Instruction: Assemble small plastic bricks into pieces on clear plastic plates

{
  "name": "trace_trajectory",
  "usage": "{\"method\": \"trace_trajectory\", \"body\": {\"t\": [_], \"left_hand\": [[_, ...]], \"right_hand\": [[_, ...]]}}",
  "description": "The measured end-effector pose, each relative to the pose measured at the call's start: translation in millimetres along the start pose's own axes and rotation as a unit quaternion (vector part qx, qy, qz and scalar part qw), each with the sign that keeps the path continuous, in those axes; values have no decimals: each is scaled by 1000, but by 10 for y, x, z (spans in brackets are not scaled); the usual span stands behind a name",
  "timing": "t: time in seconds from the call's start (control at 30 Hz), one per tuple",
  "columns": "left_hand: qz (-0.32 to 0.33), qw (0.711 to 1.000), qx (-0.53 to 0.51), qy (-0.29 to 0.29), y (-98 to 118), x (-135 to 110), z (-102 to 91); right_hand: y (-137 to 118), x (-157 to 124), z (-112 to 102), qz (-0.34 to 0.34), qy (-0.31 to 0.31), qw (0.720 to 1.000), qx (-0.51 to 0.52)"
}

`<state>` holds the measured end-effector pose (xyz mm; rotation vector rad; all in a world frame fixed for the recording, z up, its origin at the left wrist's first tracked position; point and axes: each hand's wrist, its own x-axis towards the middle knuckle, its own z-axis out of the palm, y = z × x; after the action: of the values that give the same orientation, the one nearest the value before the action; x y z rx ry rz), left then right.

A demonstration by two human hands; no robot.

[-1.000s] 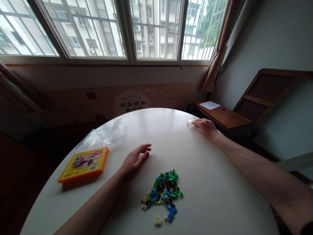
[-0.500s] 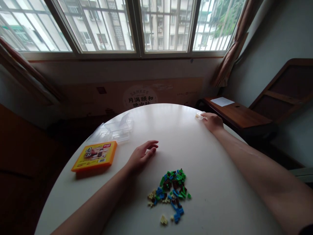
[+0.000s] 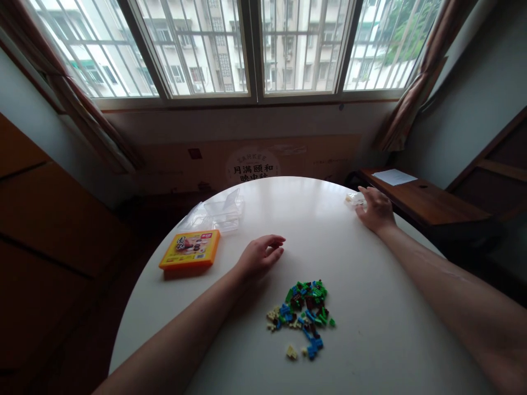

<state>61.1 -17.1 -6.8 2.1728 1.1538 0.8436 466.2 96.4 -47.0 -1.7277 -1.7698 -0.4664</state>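
Observation:
My right hand (image 3: pixel 375 210) is at the far right edge of the table, thumb and fingers apart, beside a small crumpled clear plastic bag (image 3: pixel 354 199) with something pale in it. The bag lies on the tabletop. My left hand (image 3: pixel 262 255) rests near the middle of the table, its fingers loosely curved and apart from the thumb, with nothing in it. Nearer to me lies a loose pile of small building bricks (image 3: pixel 307 307) in green, blue, brown and cream. One cream brick (image 3: pixel 291 352) sits apart at the near end of the pile.
An orange and yellow box (image 3: pixel 190 250) lies on the left of the round white table (image 3: pixel 370 340). Behind it stand open clear plastic cases (image 3: pixel 222 211). Past the table's right edge is a wooden desk (image 3: pixel 436 203) with a white paper (image 3: pixel 394 176) on it.
My right hand has let go of the plastic bag, and its fingers have spread. The whole view has shifted, so things appear farther right. My left hand keeps its pose.

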Motion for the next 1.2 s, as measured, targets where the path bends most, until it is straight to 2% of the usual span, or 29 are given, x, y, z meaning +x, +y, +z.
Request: {"method": "trace_trajectory", "body": {"t": [0.2, 0.37, 0.47, 0.63, 0.83, 1.03, 1.2], "left_hand": [[17, 996, 89, 7, 42, -16, 26], [2, 978, 206, 20, 106, -10, -18], [-39, 958, 282, 45, 70, -10, -134], [-146, 904, 395, 72, -98, -36, -345], [-211, 863, 457, 44, -218, -31, -418], [-220, 851, 477, 14, -215, -29, -385], [-197, 850, 489, 6, -174, -37, -339]], "right_hand": [[-264, -213, -155, -29, -17, 999, -2], [-604, -412, -321, -85, -51, 995, 12], [-862, -510, -335, -108, -74, 991, 28], [-1211, -587, -231, -105, -93, 988, 65], [-1214, -579, -242, -77, -83, 988, 104], [-1215, -567, -282, -84, -96, 984, 123], [-1240, -560, -307, -91, -108, 979, 150]]}}
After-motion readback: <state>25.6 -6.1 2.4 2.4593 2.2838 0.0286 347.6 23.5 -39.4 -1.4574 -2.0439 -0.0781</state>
